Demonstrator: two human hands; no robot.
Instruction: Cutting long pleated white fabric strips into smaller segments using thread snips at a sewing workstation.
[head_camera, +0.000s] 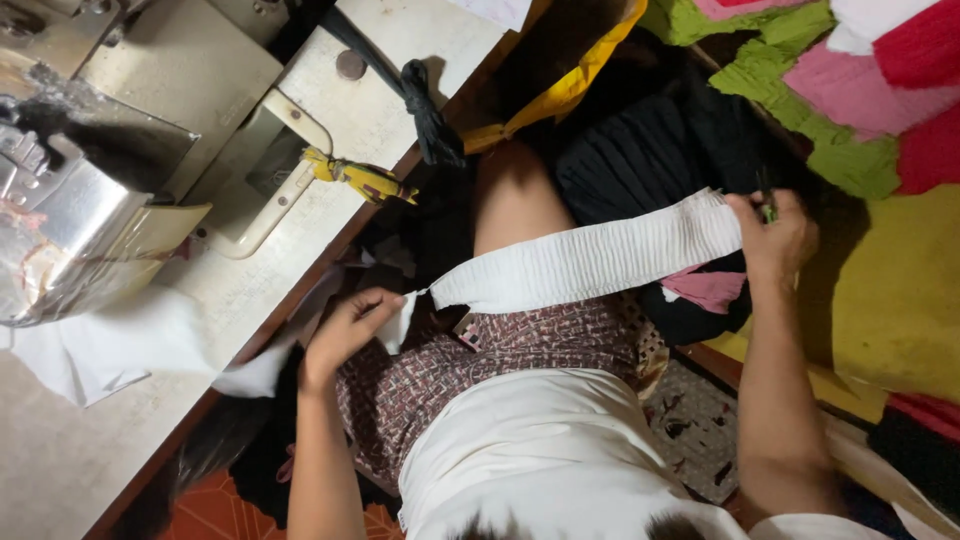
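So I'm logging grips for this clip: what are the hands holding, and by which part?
Both hold one white ribbed fabric strip stretched over the lap: left hand pinches one end, right hand grips the other.

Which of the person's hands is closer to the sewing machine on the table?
The left. The left hand holds one end of the white ribbed strip right at the table edge, just below the sewing machine. The right hand grips the other end, far off beside the coloured fabric pile.
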